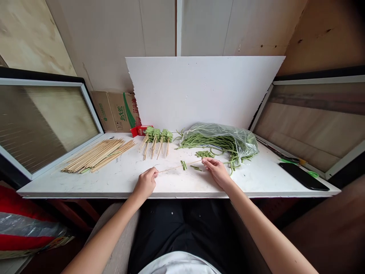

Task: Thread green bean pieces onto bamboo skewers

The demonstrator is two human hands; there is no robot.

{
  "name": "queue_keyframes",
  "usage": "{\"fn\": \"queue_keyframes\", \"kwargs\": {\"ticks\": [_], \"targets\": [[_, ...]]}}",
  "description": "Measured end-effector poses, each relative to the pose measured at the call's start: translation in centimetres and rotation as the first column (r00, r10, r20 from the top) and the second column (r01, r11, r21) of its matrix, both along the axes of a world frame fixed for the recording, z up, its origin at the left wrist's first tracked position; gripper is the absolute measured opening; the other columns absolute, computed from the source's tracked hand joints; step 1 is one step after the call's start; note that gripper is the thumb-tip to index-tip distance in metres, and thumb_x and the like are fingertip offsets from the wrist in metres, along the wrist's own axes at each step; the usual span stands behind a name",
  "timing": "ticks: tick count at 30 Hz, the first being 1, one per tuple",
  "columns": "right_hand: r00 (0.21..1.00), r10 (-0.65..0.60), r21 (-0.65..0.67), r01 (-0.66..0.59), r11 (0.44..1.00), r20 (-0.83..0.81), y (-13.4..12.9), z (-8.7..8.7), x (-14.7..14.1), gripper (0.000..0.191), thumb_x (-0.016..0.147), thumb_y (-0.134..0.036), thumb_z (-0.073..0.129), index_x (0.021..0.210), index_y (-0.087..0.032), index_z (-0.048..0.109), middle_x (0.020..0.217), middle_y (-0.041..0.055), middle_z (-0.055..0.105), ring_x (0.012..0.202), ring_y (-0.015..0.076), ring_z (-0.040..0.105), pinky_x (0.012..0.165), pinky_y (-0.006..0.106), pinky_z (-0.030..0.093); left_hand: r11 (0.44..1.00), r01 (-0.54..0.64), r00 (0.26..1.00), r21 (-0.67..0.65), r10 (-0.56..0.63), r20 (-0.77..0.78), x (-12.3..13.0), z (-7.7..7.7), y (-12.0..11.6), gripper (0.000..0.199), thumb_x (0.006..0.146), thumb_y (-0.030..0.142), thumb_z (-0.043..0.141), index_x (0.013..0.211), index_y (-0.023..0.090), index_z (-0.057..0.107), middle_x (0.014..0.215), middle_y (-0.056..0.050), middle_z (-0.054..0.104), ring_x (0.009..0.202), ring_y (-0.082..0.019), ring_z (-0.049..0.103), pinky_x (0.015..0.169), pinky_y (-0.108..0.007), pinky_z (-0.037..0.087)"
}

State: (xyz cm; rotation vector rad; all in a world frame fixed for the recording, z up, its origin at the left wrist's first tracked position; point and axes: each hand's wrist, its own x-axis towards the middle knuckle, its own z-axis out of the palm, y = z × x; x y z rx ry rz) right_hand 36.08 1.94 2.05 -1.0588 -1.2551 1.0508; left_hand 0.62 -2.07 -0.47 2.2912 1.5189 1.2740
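A thin bamboo skewer (178,166) stretches between my two hands above the white table. My left hand (146,182) pinches its left end. At the other end the fingertips of my right hand (216,171) are closed on it; whether a bit of bean is also between them is too small to tell. Below the skewer lie a few short cut green bean pieces (184,165), with another piece (195,167) near my right hand. Just behind that hand is a small pile of cut beans (204,154). Long green beans (199,141) spill from a clear plastic bag (245,139).
Bare bamboo skewers (95,154) lie heaped at the left. Skewered bean bundles (156,136) rest at the back by a red packet (138,131). A cardboard box (116,112) stands behind. A black phone (303,176) lies at the right, near the table's front edge (182,195).
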Motion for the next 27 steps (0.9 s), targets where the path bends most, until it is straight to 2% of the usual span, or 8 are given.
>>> {"fn": "queue_keyframes", "kwargs": {"ticks": [6, 12, 20, 27], "targets": [[1.000, 0.005, -0.011, -0.005, 1.000, 0.026, 0.40, -0.25, 0.25, 0.044, 0.073, -0.063, 0.083, 0.091, -0.023, 0.078, 0.110, 0.0088, 0.076, 0.101, 0.0262, 0.066, 0.075, 0.032, 0.049, 1.000, 0.009, 1.000, 0.024, -0.010, 0.021, -0.01, -0.18, -0.02, 0.027, 0.084, 0.002, 0.042, 0.085, 0.024, 0.058, 0.084, -0.002, 0.071, 0.085, -0.019, 0.073, 0.077, -0.028, 0.057], [0.999, 0.047, -0.036, -0.047, 0.998, -0.005, 0.66, -0.49, 0.72, 0.043, 0.072, -0.063, 0.083, 0.086, -0.022, 0.078, 0.110, 0.0099, 0.076, 0.105, 0.0279, 0.067, 0.078, 0.034, 0.050, 0.999, 0.019, 1.000, 0.045, -0.018, -0.010, -0.05, -0.25, 0.01, 0.033, 0.080, -0.003, 0.040, 0.086, 0.024, 0.058, 0.084, -0.002, 0.071, 0.086, -0.019, 0.074, 0.074, -0.027, 0.056], [0.998, 0.051, -0.059, -0.053, 0.997, -0.032, 0.19, 0.05, 0.30, 0.038, 0.072, -0.058, 0.085, 0.084, -0.023, 0.079, 0.101, 0.0067, 0.076, 0.094, 0.0234, 0.065, 0.075, 0.032, 0.047, 0.997, 0.016, 0.999, 0.074, -0.013, -0.036, -0.14, -0.39, 0.06, 0.036, 0.075, -0.006, 0.037, 0.083, 0.023, 0.057, 0.082, -0.002, 0.070, 0.085, -0.018, 0.074, 0.072, -0.026, 0.055], [0.995, 0.095, -0.023, -0.096, 0.995, -0.036, -0.01, -0.09, 0.43, 0.035, 0.072, -0.054, 0.087, 0.086, -0.023, 0.080, 0.090, 0.0040, 0.073, 0.080, 0.0183, 0.059, 0.075, 0.031, 0.045, 0.999, -0.004, 0.999, 0.053, 0.007, -0.049, -0.42, -0.63, 0.16, 0.037, 0.072, -0.006, 0.039, 0.083, 0.022, 0.059, 0.081, -0.001, 0.071, 0.084, -0.018, 0.074, 0.072, -0.024, 0.054]]}}
